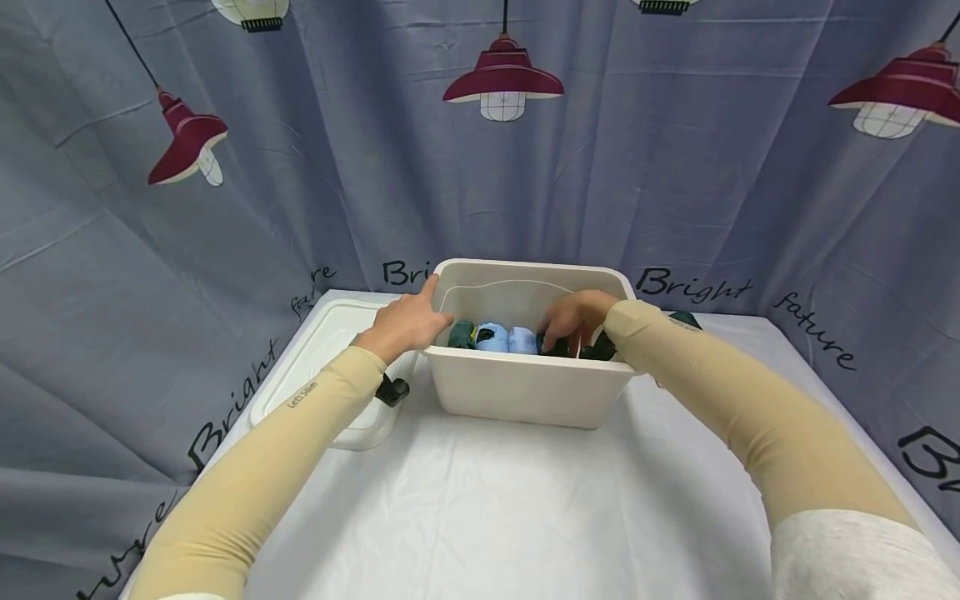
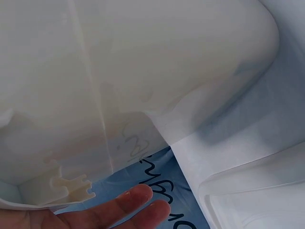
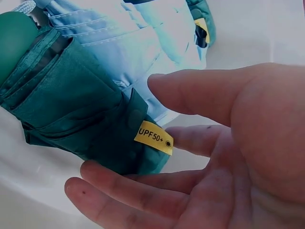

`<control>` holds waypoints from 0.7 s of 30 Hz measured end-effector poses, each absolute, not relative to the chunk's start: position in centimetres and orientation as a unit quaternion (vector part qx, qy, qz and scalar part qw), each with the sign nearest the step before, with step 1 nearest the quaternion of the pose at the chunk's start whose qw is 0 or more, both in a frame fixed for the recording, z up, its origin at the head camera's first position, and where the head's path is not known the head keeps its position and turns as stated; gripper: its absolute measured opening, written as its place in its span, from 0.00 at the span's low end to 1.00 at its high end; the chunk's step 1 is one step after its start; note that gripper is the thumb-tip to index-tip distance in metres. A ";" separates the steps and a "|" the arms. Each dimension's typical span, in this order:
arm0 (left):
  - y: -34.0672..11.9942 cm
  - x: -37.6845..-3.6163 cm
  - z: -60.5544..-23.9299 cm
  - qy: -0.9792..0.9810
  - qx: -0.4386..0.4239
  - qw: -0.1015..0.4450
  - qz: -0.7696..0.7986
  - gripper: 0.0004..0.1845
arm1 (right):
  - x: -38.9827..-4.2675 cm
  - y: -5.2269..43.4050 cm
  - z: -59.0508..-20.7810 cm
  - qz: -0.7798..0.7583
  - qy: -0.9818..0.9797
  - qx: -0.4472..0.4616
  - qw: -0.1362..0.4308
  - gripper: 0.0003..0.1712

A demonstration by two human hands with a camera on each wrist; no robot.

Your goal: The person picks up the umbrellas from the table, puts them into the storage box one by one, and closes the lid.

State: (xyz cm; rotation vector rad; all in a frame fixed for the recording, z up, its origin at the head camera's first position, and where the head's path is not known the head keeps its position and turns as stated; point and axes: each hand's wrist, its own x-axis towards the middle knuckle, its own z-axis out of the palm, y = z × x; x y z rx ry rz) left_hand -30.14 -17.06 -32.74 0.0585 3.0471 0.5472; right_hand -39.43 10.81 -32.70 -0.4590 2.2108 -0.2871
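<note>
A white plastic bin (image 1: 525, 387) stands near the back of the table with several folded umbrellas inside. My left hand (image 1: 408, 323) rests at its left rim, thumb on the inner side; in the left wrist view two straight fingers (image 2: 128, 202) extend below the rim outside. Inside the bin at the right is my right hand (image 1: 573, 317). The right wrist view shows its fingers spread around the end of a dark green umbrella (image 3: 71, 95) with a yellow UPF50+ tag, the thumb apart from it. Light blue umbrellas (image 1: 492, 337) lie beside it, and another green umbrella (image 1: 461, 335) at the left end.
A white lid (image 1: 296, 379) lies flat on the table left of the bin. A dark green thing (image 1: 685, 319) shows behind my right forearm, mostly hidden. A grey-blue curtain (image 1: 360, 183) hangs close behind the table (image 1: 510, 508).
</note>
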 end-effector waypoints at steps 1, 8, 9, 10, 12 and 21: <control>-17.1 -30.2 -32.7 0.984 0.019 0.023 0.175 0.46 | -39.4 10.9 -32.6 -0.113 0.881 -0.185 0.420 0.41; -17.0 -30.3 -32.6 0.984 0.016 0.028 0.174 0.46 | -39.3 11.2 -32.3 -0.098 0.885 -0.192 0.412 0.41; -17.0 -30.2 -32.6 0.984 0.017 0.028 0.174 0.46 | -39.2 11.3 -32.2 -0.096 0.887 -0.190 0.409 0.41; -17.0 -30.2 -32.6 0.984 0.016 0.029 0.175 0.46 | -39.2 11.3 -32.2 -0.094 0.888 -0.189 0.408 0.41; -17.0 -30.2 -32.6 0.984 0.016 0.029 0.175 0.46 | -39.2 11.4 -32.2 -0.093 0.890 -0.185 0.406 0.41; -17.0 -30.0 -32.6 0.984 0.016 0.026 0.177 0.45 | -38.9 12.1 -30.7 -0.102 0.892 -0.183 0.401 0.40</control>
